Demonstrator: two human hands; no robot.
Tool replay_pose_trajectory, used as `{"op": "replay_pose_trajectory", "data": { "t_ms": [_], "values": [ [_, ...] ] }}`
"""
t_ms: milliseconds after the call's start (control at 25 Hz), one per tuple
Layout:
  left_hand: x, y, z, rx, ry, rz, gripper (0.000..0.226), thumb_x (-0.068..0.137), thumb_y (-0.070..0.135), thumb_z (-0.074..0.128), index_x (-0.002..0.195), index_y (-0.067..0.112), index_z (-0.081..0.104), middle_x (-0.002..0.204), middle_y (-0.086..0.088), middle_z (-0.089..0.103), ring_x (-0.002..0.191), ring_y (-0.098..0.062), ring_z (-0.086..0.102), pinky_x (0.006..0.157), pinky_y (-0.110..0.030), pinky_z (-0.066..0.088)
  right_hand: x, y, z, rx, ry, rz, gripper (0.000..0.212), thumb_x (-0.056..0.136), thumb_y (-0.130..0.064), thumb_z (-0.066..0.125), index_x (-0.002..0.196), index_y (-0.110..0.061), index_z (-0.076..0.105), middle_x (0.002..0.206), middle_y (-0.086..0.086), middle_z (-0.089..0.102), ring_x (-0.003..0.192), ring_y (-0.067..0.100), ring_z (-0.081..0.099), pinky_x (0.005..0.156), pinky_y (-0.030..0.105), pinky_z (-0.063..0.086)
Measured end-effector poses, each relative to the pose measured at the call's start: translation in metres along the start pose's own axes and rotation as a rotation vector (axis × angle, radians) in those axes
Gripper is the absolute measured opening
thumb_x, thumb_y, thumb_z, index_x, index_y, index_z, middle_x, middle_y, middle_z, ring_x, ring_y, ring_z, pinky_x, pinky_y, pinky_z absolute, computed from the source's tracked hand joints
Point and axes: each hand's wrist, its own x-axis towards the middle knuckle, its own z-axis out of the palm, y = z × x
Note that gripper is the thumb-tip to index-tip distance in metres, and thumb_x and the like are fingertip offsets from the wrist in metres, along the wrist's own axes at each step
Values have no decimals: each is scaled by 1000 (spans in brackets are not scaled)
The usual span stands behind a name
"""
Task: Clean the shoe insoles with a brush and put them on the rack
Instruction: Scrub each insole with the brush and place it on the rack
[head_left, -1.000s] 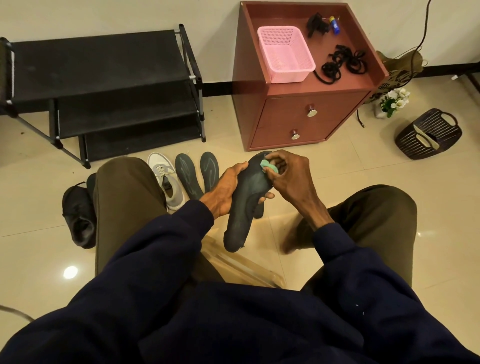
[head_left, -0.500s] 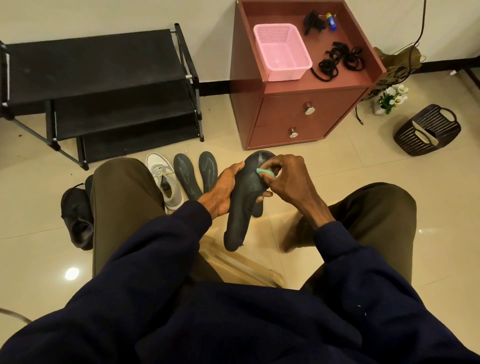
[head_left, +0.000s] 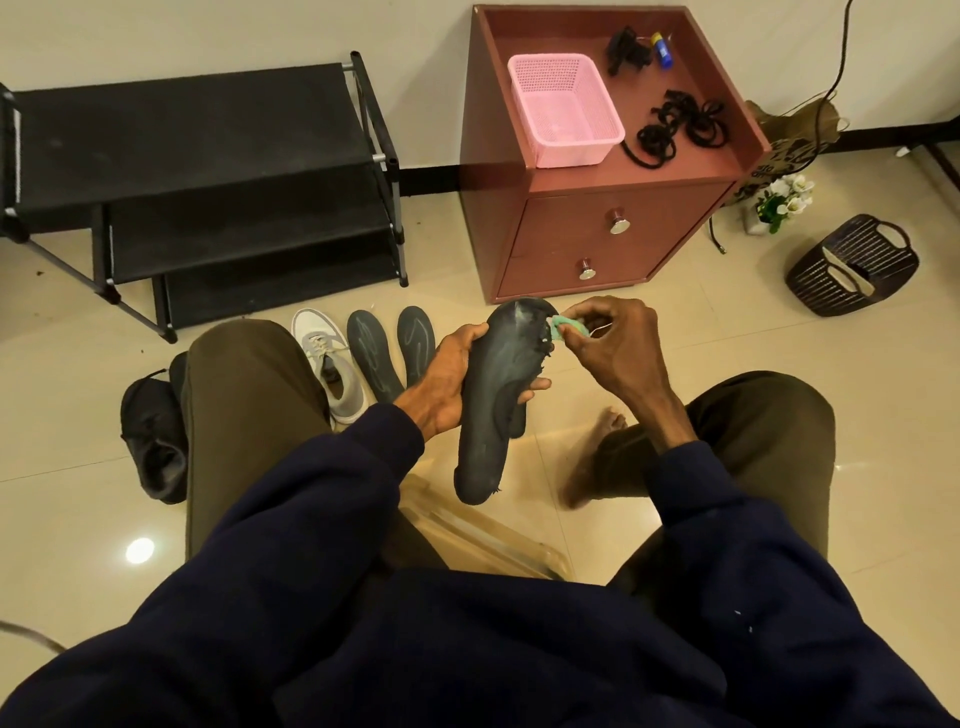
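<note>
Brush (head_left: 569, 328) slid to insole (head_left: 498, 395) edge between hands (head_left: 447, 379) (head_left: 610, 345).

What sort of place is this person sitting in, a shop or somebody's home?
Probably a home, perhaps near the entrance: a black shoe rack stands against the wall, a small reddish cabinet with two drawers carries a pink basket, and a grey shoe lies on the tiled floor.

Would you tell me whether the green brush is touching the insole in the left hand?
Touching. The head view shows the green brush, pinched by the right hand, with bristles on the insole near its toe edge.
</note>
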Motion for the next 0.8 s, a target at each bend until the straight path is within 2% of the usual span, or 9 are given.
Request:
{"op": "replay_pose_trajectory", "data": {
  "t_ms": [80, 160, 320, 400, 480, 560, 680, 720, 800],
  "values": [
    [0, 0, 0, -33, -41, -13, 43, 106, 36, 35, 123, 8, 63, 113, -19, 74, 96, -40, 73, 106, -57, 43, -1, -6, 1, 90, -15, -11, 13, 85, -17, 82, 97, -13, 81, 88, -4, 75, 74, 3, 67, 65, 12, 53],
    [2, 0, 0, -47, -59, -19, 46, 107, 41, 36, 128, 10, 62, 118, -19, 72, 104, -39, 72, 108, -61, 44, -5, -14, 9, 138, -102, -41, 15, 84, -18, 83, 98, -13, 80, 91, -2, 74, 78, 4, 67, 64, 14, 54],
    [6, -2, -6, 33, 12, -13, 54, 104, 55, 41, 118, 12, 71, 105, -12, 75, 93, -24, 72, 89, -41, 58, -22, -34, 39, -16, -323, -283, 15, 85, -13, 79, 101, -12, 79, 95, 1, 74, 81, 5, 63, 74, 17, 52],
    [8, -3, -8, 51, 21, -9, 50, 104, 53, 45, 118, 12, 71, 106, -13, 73, 92, -26, 71, 85, -41, 58, -16, -30, 45, -113, -224, -328, 14, 85, -11, 77, 99, -11, 77, 95, 4, 71, 83, 11, 61, 76, 26, 54],
    [6, -4, -5, 55, -34, -24, 52, 105, 51, 42, 126, 10, 66, 109, -17, 72, 87, -32, 70, 74, -40, 57, -2, -16, 39, -148, -49, -234, 14, 84, -12, 78, 98, -11, 76, 93, 4, 70, 83, 12, 58, 75, 31, 54],
    [5, -6, -3, 64, -71, -54, 55, 106, 52, 39, 130, 8, 62, 108, -20, 71, 80, -34, 69, 66, -37, 56, 3, -4, 30, -103, 71, -114, 14, 84, -12, 80, 97, -10, 76, 93, 3, 72, 81, 10, 61, 73, 28, 56],
    [5, -8, -2, 80, -81, -68, 55, 106, 53, 38, 127, 8, 62, 102, -20, 68, 75, -33, 66, 62, -36, 55, -8, -18, 32, 17, -50, -140, 15, 83, -10, 81, 98, -9, 79, 93, 1, 72, 76, 1, 61, 71, 9, 50],
    [5, -8, -3, 82, -80, -68, 53, 106, 52, 39, 124, 8, 63, 100, -20, 67, 73, -33, 65, 61, -35, 54, -12, -23, 35, 15, -114, -183, 14, 83, -10, 81, 97, -10, 79, 92, 1, 72, 75, 2, 60, 71, 8, 48],
    [5, -6, -4, 96, -82, -68, 51, 106, 50, 39, 120, 7, 64, 95, -18, 68, 69, -30, 64, 59, -34, 53, -7, -21, 37, -23, -95, -207, 13, 83, -10, 80, 96, -10, 79, 91, 2, 73, 76, 6, 61, 70, 10, 48]
  ]
}}
